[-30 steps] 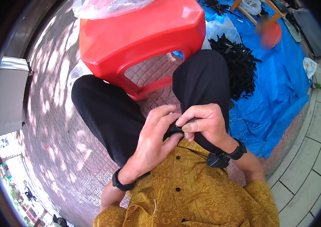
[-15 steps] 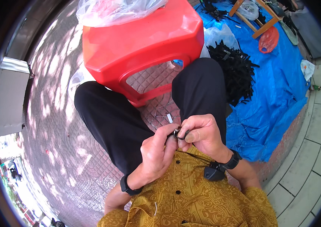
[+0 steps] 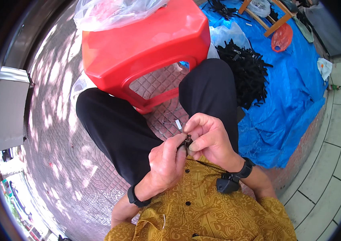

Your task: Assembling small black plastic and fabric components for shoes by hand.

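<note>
Your left hand [image 3: 165,160] pinches a small black piece [image 3: 187,141] off the left edge of the blue sheet [image 3: 295,104]; whether the curled fingers of your right hand [image 3: 211,141] grip it too, I cannot tell. You seem mid-adjustment, which calls for a steady left pinch.
</note>
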Available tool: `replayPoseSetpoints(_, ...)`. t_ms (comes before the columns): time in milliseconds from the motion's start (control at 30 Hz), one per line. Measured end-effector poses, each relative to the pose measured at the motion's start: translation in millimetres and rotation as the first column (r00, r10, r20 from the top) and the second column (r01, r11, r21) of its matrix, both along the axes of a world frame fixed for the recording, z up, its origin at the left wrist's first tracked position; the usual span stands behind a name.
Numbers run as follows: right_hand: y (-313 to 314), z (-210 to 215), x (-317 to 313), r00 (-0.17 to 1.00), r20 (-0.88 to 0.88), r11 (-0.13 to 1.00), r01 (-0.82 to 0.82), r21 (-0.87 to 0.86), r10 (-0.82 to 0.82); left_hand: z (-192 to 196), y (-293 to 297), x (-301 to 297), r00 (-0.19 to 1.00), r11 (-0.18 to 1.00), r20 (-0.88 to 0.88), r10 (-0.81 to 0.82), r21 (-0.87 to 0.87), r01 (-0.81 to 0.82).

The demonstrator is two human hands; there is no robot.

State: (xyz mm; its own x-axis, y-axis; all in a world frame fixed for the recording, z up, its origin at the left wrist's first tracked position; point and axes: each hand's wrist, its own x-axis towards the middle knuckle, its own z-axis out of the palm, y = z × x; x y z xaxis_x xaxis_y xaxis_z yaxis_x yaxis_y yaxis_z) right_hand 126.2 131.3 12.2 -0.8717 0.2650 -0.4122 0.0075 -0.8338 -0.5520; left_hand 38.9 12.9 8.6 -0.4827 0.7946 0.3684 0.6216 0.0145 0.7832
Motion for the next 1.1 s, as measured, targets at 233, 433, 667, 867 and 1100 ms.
replayPoseSetpoints(233,3,-3,1,0.998,0.054,0.982,0.027,0.188,-0.038,0,-1,-4,0.986,0.995,-0.14,-0.093,0.017,0.097)
replayPoseSetpoints(433,9,3,11,0.996,0.048,0.934,-0.083,0.348,0.071,8,-4,-1,0.974,0.99,0.184,-0.135,-0.018,0.141)
replayPoseSetpoints(667,13,-18,20,0.975,-0.048,0.561,-0.085,0.824,0.218,8,-18,19,0.938,0.948,0.173,-0.299,-0.055,0.312)
replayPoseSetpoints(867,17,-12,22,0.987,-0.146,0.229,0.129,0.965,0.061,14,-10,15,0.549,0.811,0.81,-0.207,-0.171,0.559)
replayPoseSetpoints(1100,129,30,51,0.876,-0.065,-0.07,0.035,0.997,-0.478,12,-32,-45,0.76,0.882,0.647,-0.056,-0.324,0.342)
